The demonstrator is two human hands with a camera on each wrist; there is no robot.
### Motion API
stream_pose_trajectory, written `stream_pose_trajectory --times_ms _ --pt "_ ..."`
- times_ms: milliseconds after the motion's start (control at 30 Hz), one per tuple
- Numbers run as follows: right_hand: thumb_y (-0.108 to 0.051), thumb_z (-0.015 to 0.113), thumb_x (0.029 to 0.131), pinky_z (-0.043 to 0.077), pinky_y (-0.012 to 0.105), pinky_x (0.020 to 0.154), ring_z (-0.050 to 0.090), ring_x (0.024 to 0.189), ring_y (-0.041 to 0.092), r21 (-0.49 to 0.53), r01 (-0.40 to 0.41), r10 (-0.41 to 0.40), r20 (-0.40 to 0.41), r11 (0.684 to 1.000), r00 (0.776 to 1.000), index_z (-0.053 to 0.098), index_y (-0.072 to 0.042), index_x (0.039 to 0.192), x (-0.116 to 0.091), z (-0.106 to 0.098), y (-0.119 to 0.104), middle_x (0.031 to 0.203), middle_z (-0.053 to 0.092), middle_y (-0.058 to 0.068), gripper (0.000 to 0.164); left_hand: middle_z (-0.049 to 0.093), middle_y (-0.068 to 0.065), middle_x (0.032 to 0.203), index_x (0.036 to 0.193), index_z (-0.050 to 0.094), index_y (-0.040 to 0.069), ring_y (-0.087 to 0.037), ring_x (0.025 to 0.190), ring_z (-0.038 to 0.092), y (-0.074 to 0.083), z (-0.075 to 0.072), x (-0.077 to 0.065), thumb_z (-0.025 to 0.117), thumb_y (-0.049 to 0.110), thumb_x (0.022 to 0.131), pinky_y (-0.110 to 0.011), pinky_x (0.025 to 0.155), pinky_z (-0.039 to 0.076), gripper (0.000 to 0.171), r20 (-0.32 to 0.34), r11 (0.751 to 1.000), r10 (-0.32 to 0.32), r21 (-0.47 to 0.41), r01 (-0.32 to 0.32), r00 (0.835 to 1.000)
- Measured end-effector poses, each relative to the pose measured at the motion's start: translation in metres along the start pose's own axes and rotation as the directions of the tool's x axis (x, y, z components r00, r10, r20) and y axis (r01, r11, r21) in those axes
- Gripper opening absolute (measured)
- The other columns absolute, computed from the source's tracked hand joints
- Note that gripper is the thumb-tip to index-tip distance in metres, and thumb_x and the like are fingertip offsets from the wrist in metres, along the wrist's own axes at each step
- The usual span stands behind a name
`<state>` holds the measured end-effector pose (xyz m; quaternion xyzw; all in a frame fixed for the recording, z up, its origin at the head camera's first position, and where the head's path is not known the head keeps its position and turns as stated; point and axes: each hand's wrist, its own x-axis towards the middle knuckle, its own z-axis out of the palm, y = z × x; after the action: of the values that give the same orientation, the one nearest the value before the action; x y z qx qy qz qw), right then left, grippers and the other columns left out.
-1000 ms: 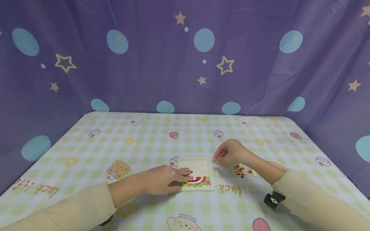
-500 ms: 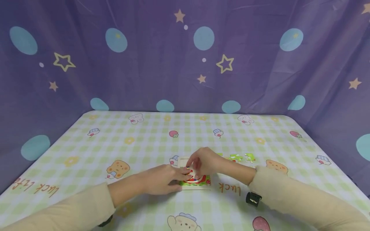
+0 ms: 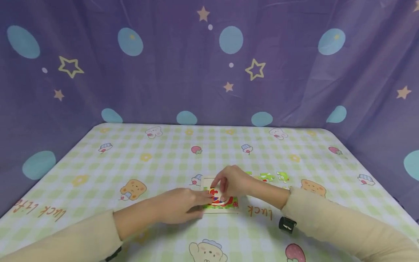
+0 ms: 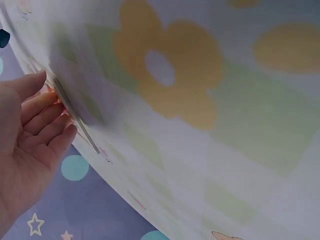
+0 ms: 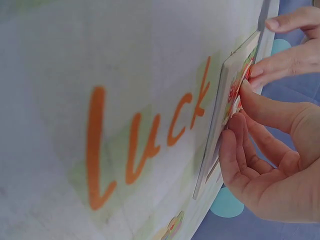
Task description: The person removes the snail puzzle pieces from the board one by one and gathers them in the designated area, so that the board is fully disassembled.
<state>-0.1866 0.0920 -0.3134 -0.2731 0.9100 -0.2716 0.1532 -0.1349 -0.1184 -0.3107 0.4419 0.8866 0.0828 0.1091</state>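
Observation:
A small jigsaw puzzle board (image 3: pixel 222 211) with a pale wooden frame lies in the middle of the table. Its near part carries a colourful picture in red, green and white. My left hand (image 3: pixel 183 205) comes from the left, its extended fingertips resting on the board's left side. Over the picture, the thumb and bent fingers of my right hand (image 3: pixel 234 182) close on a puzzle piece, mostly hidden by them. In the right wrist view the right thumb (image 5: pixel 265 107) touches the picture, close to the left fingertips. The left wrist view shows the board edge (image 4: pixel 80 122) beside the left fingers.
Loose green puzzle pieces (image 3: pixel 266 177) lie right of the board, partly behind the right forearm; one piece (image 3: pixel 283 177) sits farther right. A checked cloth (image 3: pixel 150 236) with printed cartoons covers the table. A purple curtain (image 3: pixel 183 72) hangs behind it.
My right hand has moved left from beside the board to over the picture, where its fingers now work. The left hand has stayed at the board's left side, shifting only slightly.

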Motion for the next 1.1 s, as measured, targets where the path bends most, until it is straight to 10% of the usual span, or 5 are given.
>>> stream_pose_trajectory --times_ms 1100 --pt "-0.003 0.074 0.08 0.047 0.017 0.059 0.057 0.064 0.01 0.257 -0.271 0.267 0.051 0.928 0.962 0.074 -0.009 0.082 0.019 0.003 -0.002 0.073 0.069 0.001 0.006 0.048 -0.011 0.144 0.137 0.053 0.009 -0.022 0.132 0.05 0.005 0.0 -0.006 0.06 0.021 0.094 -0.035 0.104 0.049 0.045 0.032 0.999 0.045 0.006 -0.046 0.998"
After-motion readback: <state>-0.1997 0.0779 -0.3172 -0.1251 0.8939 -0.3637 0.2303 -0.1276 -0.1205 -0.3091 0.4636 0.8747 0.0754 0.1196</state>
